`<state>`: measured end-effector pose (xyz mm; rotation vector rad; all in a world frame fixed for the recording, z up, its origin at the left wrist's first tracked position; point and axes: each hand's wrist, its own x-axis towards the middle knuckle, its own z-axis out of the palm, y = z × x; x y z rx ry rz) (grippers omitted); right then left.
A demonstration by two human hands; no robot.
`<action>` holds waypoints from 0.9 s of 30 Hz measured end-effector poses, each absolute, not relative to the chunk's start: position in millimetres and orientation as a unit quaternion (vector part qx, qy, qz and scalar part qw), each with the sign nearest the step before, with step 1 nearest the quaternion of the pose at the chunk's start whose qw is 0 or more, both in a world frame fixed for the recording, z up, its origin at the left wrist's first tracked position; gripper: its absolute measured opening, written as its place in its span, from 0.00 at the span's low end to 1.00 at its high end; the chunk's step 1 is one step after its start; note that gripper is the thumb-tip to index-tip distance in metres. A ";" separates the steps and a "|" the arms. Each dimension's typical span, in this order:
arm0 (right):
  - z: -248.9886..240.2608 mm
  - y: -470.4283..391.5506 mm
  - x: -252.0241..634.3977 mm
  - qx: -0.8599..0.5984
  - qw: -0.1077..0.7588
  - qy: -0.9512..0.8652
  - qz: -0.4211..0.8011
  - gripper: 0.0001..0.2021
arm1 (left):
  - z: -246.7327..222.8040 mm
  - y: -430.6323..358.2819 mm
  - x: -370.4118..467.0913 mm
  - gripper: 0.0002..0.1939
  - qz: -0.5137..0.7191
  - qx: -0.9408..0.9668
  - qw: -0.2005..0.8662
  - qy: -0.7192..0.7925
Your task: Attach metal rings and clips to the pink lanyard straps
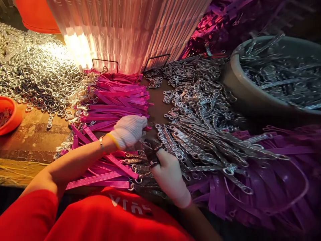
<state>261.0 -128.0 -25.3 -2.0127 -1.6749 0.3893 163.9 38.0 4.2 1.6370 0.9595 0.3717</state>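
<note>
My left hand point(129, 131), in a white knit glove, is closed at the right ends of the pink straps point(120, 97); a small pink end sticks out beside its fingertips, and its grip is partly hidden. Close by on the right, my right hand point(169, 174), in a pale glove, is wrapped round a dark-handled tool point(151, 154). Metal chain pieces point(185, 144) lie just beyond that hand. Below my left forearm, more pink straps point(100, 179) end in metal rings.
A heap of metal rings point(32, 70) covers the left. An orange bowl point(17, 117) sits at the left edge. Ribbed clear sheets point(125, 33) stand at the back. A grey tub point(235, 67) of chains is at right, with purple straps point(250, 187) below.
</note>
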 end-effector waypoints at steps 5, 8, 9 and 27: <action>-16.1 -121.2 249.7 -0.648 0.306 -0.671 0.192 0.22 | 14.8 9.8 86.7 0.09 0.098 0.650 0.658 0.368; -13.5 -117.4 237.0 -0.630 0.262 -0.710 0.172 0.19 | 11.2 -10.8 62.4 0.16 0.083 0.526 0.747 0.398; -12.5 -117.1 233.0 -0.637 0.233 -0.719 0.154 0.17 | 9.8 -17.2 58.7 0.18 0.082 0.509 0.754 0.407; 5.5 -118.3 213.0 -0.697 -0.052 -0.699 0.151 0.12 | -19.4 -52.5 45.5 0.21 0.090 0.638 0.674 0.362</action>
